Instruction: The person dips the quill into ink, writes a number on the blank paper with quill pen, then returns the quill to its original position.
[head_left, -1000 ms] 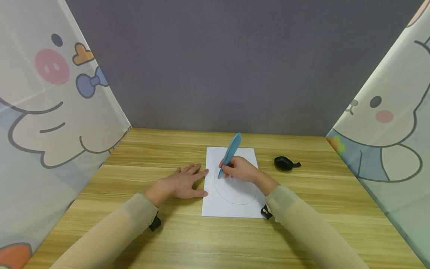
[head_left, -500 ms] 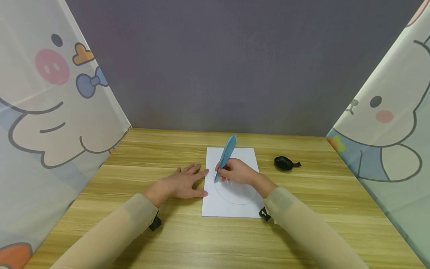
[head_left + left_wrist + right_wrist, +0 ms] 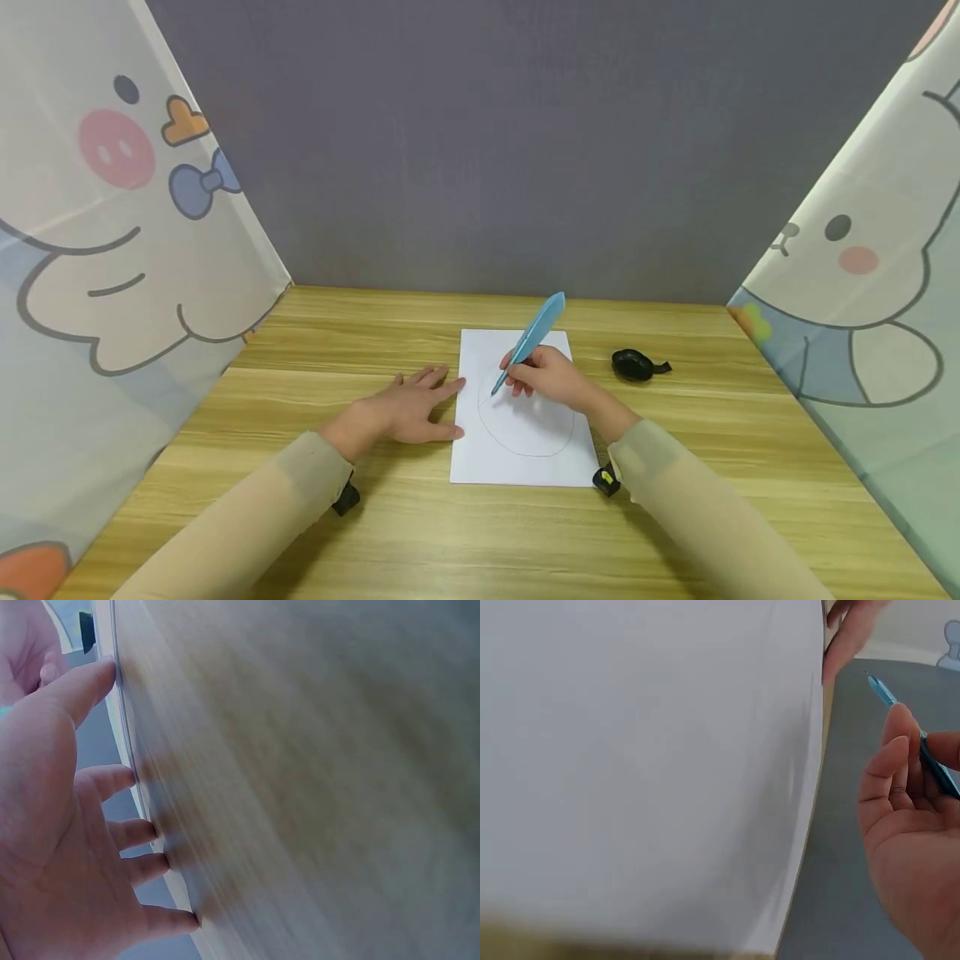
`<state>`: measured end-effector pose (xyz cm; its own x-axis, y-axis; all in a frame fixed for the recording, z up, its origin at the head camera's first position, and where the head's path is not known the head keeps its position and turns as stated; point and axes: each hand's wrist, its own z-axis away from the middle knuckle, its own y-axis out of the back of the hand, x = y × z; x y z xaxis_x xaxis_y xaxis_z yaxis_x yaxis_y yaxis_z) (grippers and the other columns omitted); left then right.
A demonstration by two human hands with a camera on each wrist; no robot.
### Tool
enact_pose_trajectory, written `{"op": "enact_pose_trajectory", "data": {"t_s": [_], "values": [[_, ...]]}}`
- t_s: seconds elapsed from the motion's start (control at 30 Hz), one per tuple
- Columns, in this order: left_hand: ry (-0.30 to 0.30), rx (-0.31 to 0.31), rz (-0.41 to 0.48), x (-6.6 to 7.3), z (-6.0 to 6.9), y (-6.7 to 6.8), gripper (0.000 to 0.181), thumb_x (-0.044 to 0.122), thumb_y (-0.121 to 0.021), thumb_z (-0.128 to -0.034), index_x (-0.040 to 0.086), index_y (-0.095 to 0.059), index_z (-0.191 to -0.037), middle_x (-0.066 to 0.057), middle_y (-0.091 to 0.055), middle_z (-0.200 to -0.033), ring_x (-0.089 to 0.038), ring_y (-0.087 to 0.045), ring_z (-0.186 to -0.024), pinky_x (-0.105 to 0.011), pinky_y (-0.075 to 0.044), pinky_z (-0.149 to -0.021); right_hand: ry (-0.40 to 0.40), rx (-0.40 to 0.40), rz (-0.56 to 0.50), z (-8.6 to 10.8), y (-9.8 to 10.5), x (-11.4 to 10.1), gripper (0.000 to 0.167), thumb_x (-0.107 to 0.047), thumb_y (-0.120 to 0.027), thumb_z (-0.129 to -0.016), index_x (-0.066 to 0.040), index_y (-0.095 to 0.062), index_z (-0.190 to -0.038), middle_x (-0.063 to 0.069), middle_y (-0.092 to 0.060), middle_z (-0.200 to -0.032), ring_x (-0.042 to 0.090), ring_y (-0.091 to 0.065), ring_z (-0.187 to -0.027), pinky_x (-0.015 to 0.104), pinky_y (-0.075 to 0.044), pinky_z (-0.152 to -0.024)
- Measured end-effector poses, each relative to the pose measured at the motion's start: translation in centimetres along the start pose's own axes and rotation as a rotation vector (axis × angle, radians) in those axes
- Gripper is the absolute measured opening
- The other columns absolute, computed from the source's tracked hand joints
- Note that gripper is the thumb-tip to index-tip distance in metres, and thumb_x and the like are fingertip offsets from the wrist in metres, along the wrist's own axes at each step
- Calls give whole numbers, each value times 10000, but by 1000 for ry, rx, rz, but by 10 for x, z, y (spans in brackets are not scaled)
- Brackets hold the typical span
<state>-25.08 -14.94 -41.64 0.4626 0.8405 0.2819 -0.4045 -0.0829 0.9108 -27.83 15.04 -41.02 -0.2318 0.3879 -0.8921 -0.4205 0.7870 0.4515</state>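
In the head view a white sheet of paper lies on the table, bearing a thin, roughly round drawn line. My right hand is over its upper half and pinches a blue feather-shaped pen between thumb and fingers, feather end up. The right wrist view has the pen's tip lifted clear of the paper. My left hand rests on the wood with fingers spread, thumb and index fingertip at the sheet's left edge. In the left wrist view, its straight fingers touch the table surface.
A black rounded object with a short strap lies on the wooden table, right of the paper. A dark grey panel closes off the back. Cartoon-printed cloths stand at both sides.
The right hand first carried the pen down and left along the left of the drawn line, then up and right off it. That left side now shows as line. The left hand stayed still.
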Motion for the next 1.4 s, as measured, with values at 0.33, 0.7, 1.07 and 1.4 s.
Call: {"op": "enact_pose_trajectory", "data": {"t_s": [0.33, 0.7, 1.07, 1.4], "values": [[-19, -6, -2, 0, 1, 0, 930, 732, -551, -1050, 287, -190, -1783, -131, -70, -1864, -440, -86, -1720, -776, -124, -1321, -60, 7, -122, 33, 22, 18, 338, -100, -562, -1119, 168, -628, -1315, 220, -727, -1015, 139, -682, -808, 245, -552, -699], [-33, -5, 18, 0, 4, 1, 920, 716, -560, -1053, 283, -202, -1781, -143, -78, -1861, -445, -75, -1720, -787, -118, -1314, -65, 76, -74, 59, 42, 22, 331, -107, -581, -1122, 169, -654, -1290, 221, -744, -1025, 149, -697, -805, 273, -599, -714], [-35, -1, 18, -1, 3, 1, 928, 725, -553, -1051, 261, -214, -1780, -159, -102, -1857, -466, -100, -1712, -788, -130, -1311, -94, 109, -115, 81, 66, 29, 370, -103, -566, -1133, 208, -607, -1328, 218, -730, -1031, 160, -685, -848, 304, -630, -800], [-36, 3, 8, 0, 2, 1, 930, 729, -550, -1051, 258, -216, -1780, -165, -115, -1854, -477, -115, -1707, -797, -141, -1304, -65, 125, -108, 94, 81, 36, 393, -109, -547, -1145, 229, -585, -1342, 237, -736, -1033, 170, -759, -858, 315, -650, -791]]}}
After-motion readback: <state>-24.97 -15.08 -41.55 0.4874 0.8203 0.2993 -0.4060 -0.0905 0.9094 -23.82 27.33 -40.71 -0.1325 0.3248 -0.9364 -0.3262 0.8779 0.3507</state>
